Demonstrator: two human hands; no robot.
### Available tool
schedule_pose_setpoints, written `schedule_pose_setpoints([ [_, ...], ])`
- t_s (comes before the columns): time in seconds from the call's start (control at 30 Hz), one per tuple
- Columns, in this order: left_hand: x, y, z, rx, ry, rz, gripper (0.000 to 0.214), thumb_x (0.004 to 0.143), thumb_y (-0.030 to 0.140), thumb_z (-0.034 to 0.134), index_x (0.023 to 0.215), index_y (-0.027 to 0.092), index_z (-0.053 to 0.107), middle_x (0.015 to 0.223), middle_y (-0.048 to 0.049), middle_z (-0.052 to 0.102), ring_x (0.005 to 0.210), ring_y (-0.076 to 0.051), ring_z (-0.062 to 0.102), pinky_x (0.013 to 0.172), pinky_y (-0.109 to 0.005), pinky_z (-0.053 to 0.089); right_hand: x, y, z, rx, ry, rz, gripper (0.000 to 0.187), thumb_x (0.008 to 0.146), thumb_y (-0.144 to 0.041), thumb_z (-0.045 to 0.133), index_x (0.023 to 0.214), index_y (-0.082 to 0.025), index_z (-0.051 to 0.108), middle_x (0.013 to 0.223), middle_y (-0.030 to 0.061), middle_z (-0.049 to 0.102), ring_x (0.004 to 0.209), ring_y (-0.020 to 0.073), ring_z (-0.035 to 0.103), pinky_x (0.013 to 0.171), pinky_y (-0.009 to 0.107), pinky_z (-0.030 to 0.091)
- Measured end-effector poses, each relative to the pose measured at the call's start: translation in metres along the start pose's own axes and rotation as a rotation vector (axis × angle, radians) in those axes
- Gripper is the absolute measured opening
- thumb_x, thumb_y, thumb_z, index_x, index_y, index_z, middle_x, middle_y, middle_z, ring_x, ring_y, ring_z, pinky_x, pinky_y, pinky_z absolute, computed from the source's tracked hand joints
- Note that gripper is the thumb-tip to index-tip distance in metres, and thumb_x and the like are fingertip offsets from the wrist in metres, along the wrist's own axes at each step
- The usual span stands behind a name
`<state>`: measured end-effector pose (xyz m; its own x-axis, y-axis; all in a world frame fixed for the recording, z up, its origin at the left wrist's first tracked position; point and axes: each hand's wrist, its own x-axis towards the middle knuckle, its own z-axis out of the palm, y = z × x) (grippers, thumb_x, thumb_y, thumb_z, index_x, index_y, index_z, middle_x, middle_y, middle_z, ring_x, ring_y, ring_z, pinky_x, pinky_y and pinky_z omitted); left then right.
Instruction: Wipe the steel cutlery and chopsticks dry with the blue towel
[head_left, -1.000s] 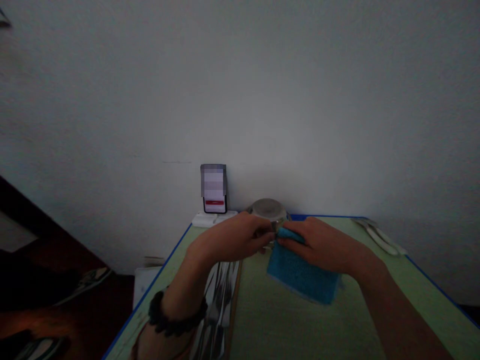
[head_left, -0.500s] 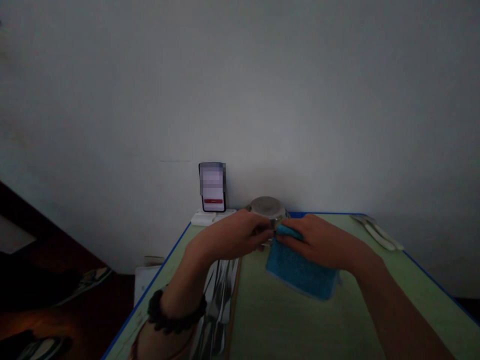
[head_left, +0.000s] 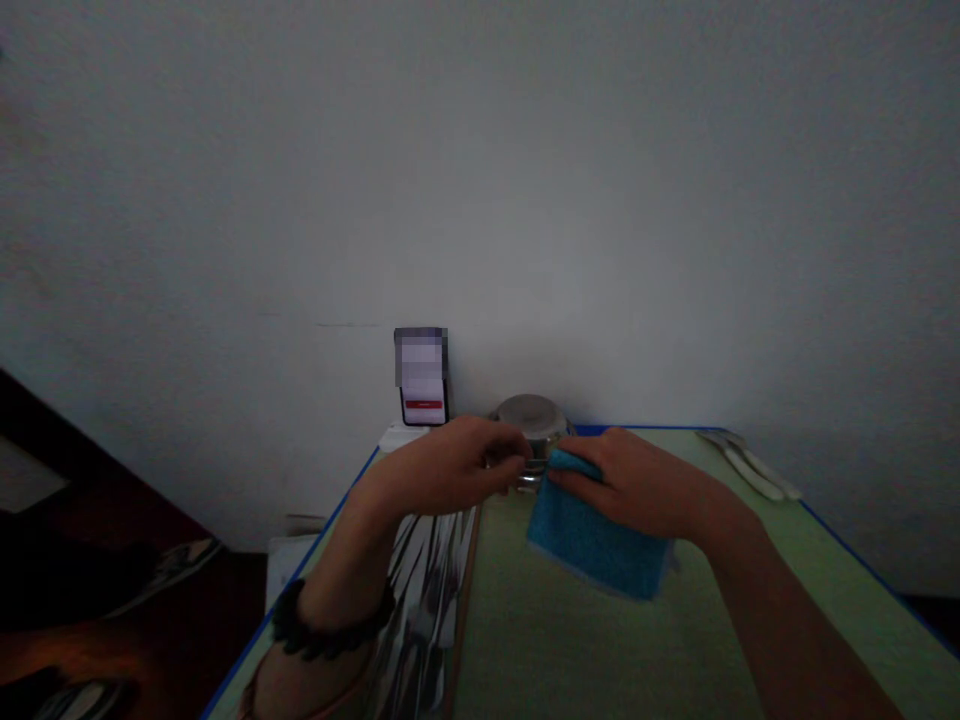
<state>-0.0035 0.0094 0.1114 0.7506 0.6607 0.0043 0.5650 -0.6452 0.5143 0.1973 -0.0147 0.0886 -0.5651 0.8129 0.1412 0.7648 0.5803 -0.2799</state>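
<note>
My right hand is closed on a blue cloth, which hangs down onto the green table. My left hand, with a dark bead bracelet on its wrist, is closed in a pinch on a small metal thing that I cannot make out; its end reaches toward the cloth. Both hands meet just in front of a round metal bowl at the table's far edge.
Several shiny metal utensils lie on the table's left side under my left forearm. A phone stands upright on a white base against the wall. White utensils lie at the far right. The table has a blue rim.
My left hand has drawn a little to the left, opening a small gap from the cloth. The right hand and cloth have barely moved.
</note>
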Motion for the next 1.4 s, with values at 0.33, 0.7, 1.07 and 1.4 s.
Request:
schedule_pose_setpoints([
  [0.33,0.000,-0.001,-0.001,0.070,0.065,-0.019,0.019,0.081,0.022,0.046,0.085,0.013,0.062,0.072,-0.0006,0.062,0.062,-0.009,0.052,0.056,-0.019,0.035,0.000,0.002,0.003,-0.030,-0.023,0.040,0.030,0.087,-0.041,0.037,0.098,-0.021,0.057,0.086,0.0063,0.065,0.076,0.0196,0.058,0.067,0.031,0.040],
  [0.7,0.003,0.000,0.000,0.116,0.089,0.024,0.013,0.077,0.018,0.049,0.080,0.014,0.061,0.066,0.0013,0.057,0.059,-0.008,0.048,0.056,-0.018,0.034,0.000,0.000,0.000,-0.054,-0.010,0.040,0.031,0.087,-0.040,0.036,0.096,-0.020,0.058,0.082,0.0064,0.064,0.074,0.0197,0.057,0.065,0.031,0.039],
  [1.07,0.000,-0.002,0.002,0.086,0.044,0.007,0.022,0.084,0.027,0.043,0.089,0.014,0.060,0.074,-0.0010,0.062,0.064,-0.010,0.053,0.057,-0.019,0.037,0.002,0.001,0.000,0.024,0.014,-0.014,0.027,0.087,-0.037,0.038,0.096,-0.021,0.058,0.085,0.0049,0.065,0.071,0.0166,0.058,0.065,0.028,0.039],
  [1.4,0.011,0.000,0.010,0.050,-0.075,0.051,0.027,0.090,0.024,0.035,0.081,0.012,0.058,0.068,-0.0012,0.062,0.060,-0.009,0.056,0.056,-0.018,0.039,0.002,0.002,0.000,0.038,-0.002,-0.023,0.028,0.088,-0.037,0.037,0.097,-0.021,0.058,0.088,0.0059,0.066,0.075,0.0182,0.059,0.067,0.029,0.039],
])
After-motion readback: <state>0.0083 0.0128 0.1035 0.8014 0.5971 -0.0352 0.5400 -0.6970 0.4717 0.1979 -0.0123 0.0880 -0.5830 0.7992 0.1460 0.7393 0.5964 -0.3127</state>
